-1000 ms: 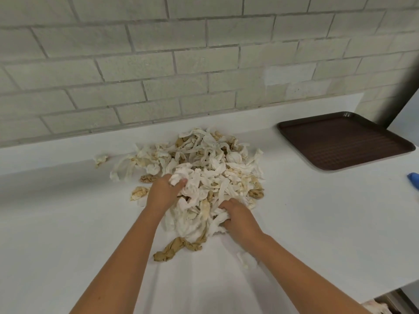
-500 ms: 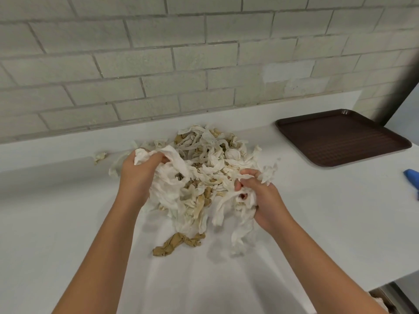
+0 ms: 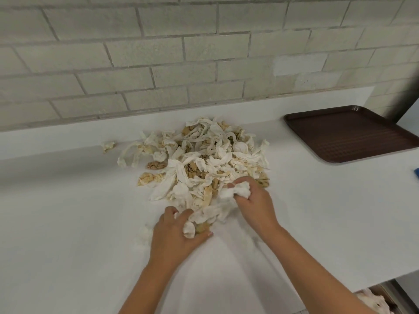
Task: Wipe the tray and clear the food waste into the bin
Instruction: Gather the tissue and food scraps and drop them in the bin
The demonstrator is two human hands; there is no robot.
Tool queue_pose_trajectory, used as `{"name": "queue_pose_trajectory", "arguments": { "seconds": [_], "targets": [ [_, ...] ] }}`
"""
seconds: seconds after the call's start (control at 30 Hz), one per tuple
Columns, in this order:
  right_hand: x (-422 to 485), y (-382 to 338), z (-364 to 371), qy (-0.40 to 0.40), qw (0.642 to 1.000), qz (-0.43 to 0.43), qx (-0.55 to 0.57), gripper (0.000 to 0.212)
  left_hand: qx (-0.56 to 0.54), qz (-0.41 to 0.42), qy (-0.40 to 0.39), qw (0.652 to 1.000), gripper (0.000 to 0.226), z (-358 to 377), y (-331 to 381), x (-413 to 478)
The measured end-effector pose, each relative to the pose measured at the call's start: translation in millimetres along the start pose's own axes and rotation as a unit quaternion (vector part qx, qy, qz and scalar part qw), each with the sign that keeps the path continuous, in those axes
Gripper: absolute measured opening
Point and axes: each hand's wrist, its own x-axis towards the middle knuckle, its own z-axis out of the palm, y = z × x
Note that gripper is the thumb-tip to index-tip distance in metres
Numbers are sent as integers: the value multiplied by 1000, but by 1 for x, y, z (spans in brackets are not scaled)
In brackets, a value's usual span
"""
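A heap of white and brown-stained paper scraps [image 3: 204,159] lies in the middle of the white counter [image 3: 68,223]. My left hand [image 3: 174,236] is closed on a clump of scraps at the heap's near edge, down on the counter. My right hand [image 3: 254,200] grips a wad of white paper at the heap's near right side. A strip of paper runs between the two hands. The brown tray [image 3: 349,134] sits bare at the far right, apart from the heap.
A stray scrap [image 3: 108,146] lies left of the heap near the brick wall [image 3: 181,53]. A blue object [image 3: 416,173] shows at the right edge. Below the counter's near right edge, a container with white waste [image 3: 371,302] is partly visible.
Both hands had lifted bunches of scraps above the heap. They have since come down and toward me, and now grip paper at the heap's near edge. The heap looks flatter.
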Motion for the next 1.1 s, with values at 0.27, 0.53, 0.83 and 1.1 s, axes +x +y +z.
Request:
{"name": "queue_pose_trajectory", "arguments": {
  "seconds": [0.27, 0.53, 0.83, 1.1],
  "targets": [
    [15, 52, -7, -53, 953, 67, -292, 49, -59, 120, 70, 989, 33, 8, -6, -4],
    [7, 70, -13, -4, 976, 19, -219, 36, -109, 150, 115, 976, 38, 5, -9, -17],
    [13, 32, -56, 139, 970, 37, 197, 21, -321, 45, 203, 924, 14, -24, 38, -14],
    [11, 46, -119, 169, 882, 119, 424, 23, -453, -37, 176, 873, 18, -34, 125, 4]
  ]
}}
